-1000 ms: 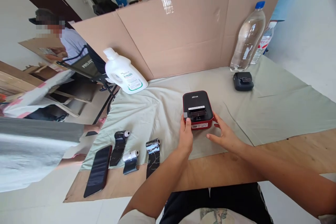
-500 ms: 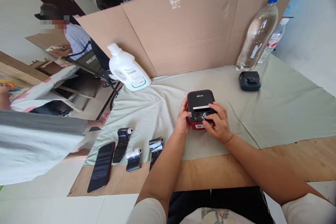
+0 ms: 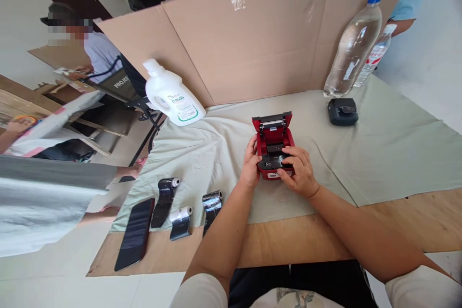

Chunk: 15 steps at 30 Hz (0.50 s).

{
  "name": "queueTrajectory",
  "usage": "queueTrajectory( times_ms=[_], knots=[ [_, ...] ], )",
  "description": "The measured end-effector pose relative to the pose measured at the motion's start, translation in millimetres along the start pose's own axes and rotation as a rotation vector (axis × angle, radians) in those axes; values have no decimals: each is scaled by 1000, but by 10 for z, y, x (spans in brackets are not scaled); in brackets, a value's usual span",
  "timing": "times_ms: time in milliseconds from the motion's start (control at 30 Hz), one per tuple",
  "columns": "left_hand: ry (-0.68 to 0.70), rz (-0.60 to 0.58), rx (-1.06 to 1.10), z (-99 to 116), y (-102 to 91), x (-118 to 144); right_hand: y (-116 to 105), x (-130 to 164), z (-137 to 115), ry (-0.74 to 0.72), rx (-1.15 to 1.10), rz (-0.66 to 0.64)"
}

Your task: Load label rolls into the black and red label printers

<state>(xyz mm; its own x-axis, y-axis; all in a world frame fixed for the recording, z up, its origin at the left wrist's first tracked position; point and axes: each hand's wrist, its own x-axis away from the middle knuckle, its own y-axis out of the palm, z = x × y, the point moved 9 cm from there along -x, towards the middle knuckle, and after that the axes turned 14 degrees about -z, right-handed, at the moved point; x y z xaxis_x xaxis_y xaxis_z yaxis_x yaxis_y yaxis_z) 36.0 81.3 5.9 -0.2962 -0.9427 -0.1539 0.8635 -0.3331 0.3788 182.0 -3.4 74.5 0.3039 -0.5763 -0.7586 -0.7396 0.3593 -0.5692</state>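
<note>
- Two hands are on the red-and-black device, which sits on the pale cloth straight in front of the person.
- The left hand clasps the device's left side, fingers along the wall and thumb at the front corner.
- The right hand touches the front right part, fingers bent and slightly spread over the black front panel, thumb low at the front face; whether it presses or grips, I cannot tell.
- The left forearm and right forearm slant inward from the body, elbows wide apart, wrists low.
- As far as can be judged, the opening is done: the lid stands raised at the back, not yet shut. What lies inside the dark hollow is too small to tell.
- To the left, a black roll, a white roll and a shiny roll lie outside the device, partly unwound, out of both hands; a phone lies beside them.
- Farther out stand a white jug, a large bottle and a smaller black device.
</note>
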Motion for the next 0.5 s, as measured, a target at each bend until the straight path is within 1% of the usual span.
queueTrajectory(
  times_ms=[100,167,233,300,333,400,467,500],
  knots=[
    [15,-17,-34,-2,9,34,10,21,59,-2,-37,-5],
    [64,17,-140,89,-26,77,15,43,107,13,-61,-7],
    [132,68,-351,282,-42,109,24,67,164,45,-84,-13],
    [149,78,-616,492,25,72,39,89,228,94,-100,-28],
    [115,48,-750,563,94,11,48,99,256,117,-104,-37],
    [-29,-95,-1022,598,285,-177,67,113,293,145,-107,-58],
    [-222,-292,-1319,512,473,-368,77,122,309,149,-110,-69],
    [-315,-379,-1466,452,536,-444,80,125,315,147,-114,-71]
  ],
)
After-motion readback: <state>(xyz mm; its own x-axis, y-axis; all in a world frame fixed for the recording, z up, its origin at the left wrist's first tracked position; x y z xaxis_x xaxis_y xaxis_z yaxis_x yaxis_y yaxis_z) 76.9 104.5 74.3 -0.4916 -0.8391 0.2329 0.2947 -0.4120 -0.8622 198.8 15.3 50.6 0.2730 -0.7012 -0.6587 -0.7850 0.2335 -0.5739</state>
